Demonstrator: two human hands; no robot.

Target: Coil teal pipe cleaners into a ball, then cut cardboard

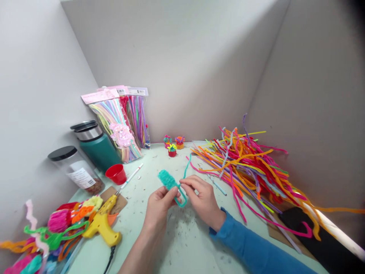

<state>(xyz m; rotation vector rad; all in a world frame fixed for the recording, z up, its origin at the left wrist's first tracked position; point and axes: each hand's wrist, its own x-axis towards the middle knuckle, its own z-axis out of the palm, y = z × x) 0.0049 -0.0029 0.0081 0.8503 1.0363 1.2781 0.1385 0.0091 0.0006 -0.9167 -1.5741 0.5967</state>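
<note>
2 hands, left hand (162,203) and right hand (203,199), pinch 1 teal pipe-cleaner coil (169,180) over the counter (142,201); 3 small figures (172,150) stand behind, 1 glue gun (104,224) left.

We hold our left hand (160,204) and right hand (204,199) close together, fingertips pinched and thumbs nearly meeting. Our left forearm is bare and our right arm is sleeved in blue.

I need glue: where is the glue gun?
Head view, lower left: the yellow glue gun lies on the table, left of the left hand, near the red cup.
</note>
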